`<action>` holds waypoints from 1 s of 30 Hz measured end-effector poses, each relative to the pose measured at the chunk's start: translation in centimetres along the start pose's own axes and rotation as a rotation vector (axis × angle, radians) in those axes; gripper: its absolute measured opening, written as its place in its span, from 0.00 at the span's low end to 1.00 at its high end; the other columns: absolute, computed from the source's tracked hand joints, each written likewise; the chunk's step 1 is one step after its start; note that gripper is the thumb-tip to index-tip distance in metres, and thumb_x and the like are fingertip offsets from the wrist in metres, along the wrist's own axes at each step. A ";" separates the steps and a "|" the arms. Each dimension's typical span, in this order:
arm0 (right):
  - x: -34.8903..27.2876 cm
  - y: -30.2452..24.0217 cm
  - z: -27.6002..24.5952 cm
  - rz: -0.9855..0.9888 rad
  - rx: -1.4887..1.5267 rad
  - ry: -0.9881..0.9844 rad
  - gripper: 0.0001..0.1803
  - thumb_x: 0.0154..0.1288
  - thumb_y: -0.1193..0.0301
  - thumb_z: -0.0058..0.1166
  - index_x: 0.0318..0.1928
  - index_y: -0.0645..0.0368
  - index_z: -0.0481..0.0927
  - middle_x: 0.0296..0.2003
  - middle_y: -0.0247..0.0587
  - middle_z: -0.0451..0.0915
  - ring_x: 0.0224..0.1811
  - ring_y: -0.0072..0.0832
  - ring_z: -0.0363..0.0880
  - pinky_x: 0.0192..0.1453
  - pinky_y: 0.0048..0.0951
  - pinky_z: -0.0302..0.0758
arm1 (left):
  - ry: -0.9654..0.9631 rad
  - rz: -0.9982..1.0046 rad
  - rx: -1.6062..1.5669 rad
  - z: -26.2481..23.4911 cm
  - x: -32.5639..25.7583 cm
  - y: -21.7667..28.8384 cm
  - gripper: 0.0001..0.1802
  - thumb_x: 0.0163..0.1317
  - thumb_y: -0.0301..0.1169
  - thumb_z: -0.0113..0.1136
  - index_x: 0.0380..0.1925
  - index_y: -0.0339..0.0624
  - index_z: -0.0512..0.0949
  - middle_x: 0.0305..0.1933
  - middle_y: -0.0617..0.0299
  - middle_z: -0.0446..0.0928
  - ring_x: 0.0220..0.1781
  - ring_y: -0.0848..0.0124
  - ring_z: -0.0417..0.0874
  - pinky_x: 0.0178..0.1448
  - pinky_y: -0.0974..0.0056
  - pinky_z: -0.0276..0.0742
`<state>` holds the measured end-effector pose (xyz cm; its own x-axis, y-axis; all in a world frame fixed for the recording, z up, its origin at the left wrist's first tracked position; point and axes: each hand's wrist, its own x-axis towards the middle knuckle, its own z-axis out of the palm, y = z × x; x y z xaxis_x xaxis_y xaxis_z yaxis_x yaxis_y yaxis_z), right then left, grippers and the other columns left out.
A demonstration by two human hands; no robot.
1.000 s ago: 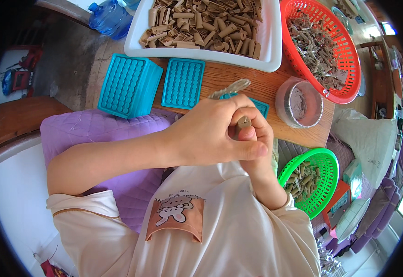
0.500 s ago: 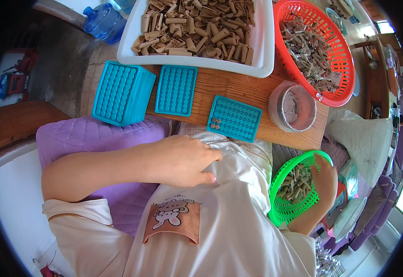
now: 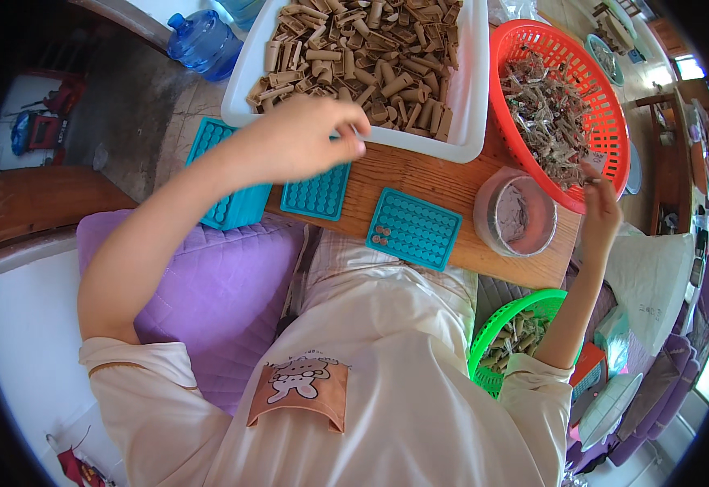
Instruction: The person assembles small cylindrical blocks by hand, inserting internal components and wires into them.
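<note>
My left hand (image 3: 310,136) hovers over the near edge of a white tub (image 3: 460,150) heaped with tan half-tube pieces (image 3: 363,69). Its fingers are loosely curled, thumb and forefinger apart, slightly blurred, with nothing visible between them. My right hand (image 3: 603,207) is at the near rim of a red basket (image 3: 610,122) full of small clear-wrapped pieces (image 3: 545,105). Its fingers are pinched together; what they hold is too small to make out. A teal dimpled tray (image 3: 415,227) on the table has several small brown round pieces (image 3: 381,235) in its left corner.
Another teal tray (image 3: 315,195) and a teal stack (image 3: 237,213) stand left on the wooden table (image 3: 460,183). A round tub with pinkish powder (image 3: 517,215) sits right. A green basket (image 3: 488,377) of tan pieces is beside my right arm; blue water bottles (image 3: 204,45) stand far left.
My left hand has gone from my lap up to the white tub. My right hand has left the green basket and moved forward to the red one.
</note>
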<state>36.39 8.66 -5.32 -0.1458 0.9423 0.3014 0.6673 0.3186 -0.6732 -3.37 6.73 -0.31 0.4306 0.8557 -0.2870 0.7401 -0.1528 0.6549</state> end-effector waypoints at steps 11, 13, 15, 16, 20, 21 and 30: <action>2.0 -2.5 -4.6 -0.209 1.337 0.309 0.19 0.63 0.67 0.42 0.53 0.62 0.63 0.38 0.42 0.75 0.44 0.29 0.73 0.56 0.33 0.66 | 0.443 -0.085 0.366 -1.0 12.9 -8.3 0.12 0.55 0.26 0.46 0.41 0.42 0.72 0.37 0.55 0.76 0.41 0.60 0.76 0.45 0.58 0.71; 1.6 -2.6 -4.5 -0.099 1.431 0.356 0.21 0.62 0.67 0.44 0.54 0.61 0.62 0.29 0.34 0.72 0.31 0.20 0.69 0.47 0.26 0.68 | 0.595 0.026 0.418 0.0 14.6 -8.9 0.15 0.55 0.27 0.47 0.44 0.46 0.71 0.43 0.56 0.74 0.43 0.59 0.75 0.47 0.56 0.72; 1.1 -2.7 -4.5 -0.057 1.460 0.305 0.22 0.62 0.67 0.45 0.54 0.61 0.61 0.26 0.31 0.69 0.26 0.18 0.63 0.40 0.23 0.66 | 0.603 0.103 0.487 0.7 15.9 -8.7 0.15 0.56 0.28 0.47 0.45 0.44 0.69 0.45 0.56 0.73 0.46 0.59 0.74 0.51 0.58 0.70; 0.8 -2.7 -4.5 -0.013 1.493 0.249 0.22 0.61 0.68 0.46 0.55 0.60 0.61 0.23 0.29 0.65 0.21 0.15 0.58 0.33 0.20 0.64 | 0.611 0.175 0.559 0.9 16.5 -8.6 0.16 0.57 0.29 0.48 0.47 0.43 0.68 0.47 0.56 0.72 0.48 0.60 0.73 0.54 0.59 0.67; -0.2 -3.6 -2.4 0.080 1.183 0.298 0.20 0.61 0.71 0.47 0.52 0.61 0.62 0.23 0.28 0.65 0.18 0.13 0.53 0.27 0.18 0.57 | 0.382 0.106 0.852 0.8 16.6 -7.6 0.11 0.55 0.25 0.45 0.39 0.40 0.71 0.41 0.54 0.72 0.45 0.61 0.74 0.48 0.60 0.73; -0.5 -3.9 -2.1 0.100 1.115 0.250 0.18 0.60 0.73 0.47 0.50 0.61 0.63 0.23 0.27 0.65 0.18 0.13 0.54 0.26 0.17 0.57 | 0.484 0.186 0.841 1.0 16.8 -8.0 0.06 0.54 0.23 0.44 0.29 0.37 0.71 0.37 0.54 0.73 0.42 0.60 0.76 0.43 0.60 0.76; -1.4 -8.9 2.3 0.021 0.398 0.211 0.11 0.53 0.78 0.55 0.35 0.61 0.67 0.26 0.27 0.67 0.26 0.12 0.64 0.29 0.12 0.63 | 0.280 -0.032 0.835 0.4 15.6 -7.3 0.11 0.54 0.22 0.46 0.39 0.39 0.71 0.39 0.54 0.73 0.43 0.60 0.75 0.44 0.58 0.74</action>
<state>29.01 4.71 -1.32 0.0439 0.9204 0.3885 0.3297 0.3537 -0.8753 -1.81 20.99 -9.85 0.3419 0.9388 -0.0428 0.9327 -0.3445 -0.1065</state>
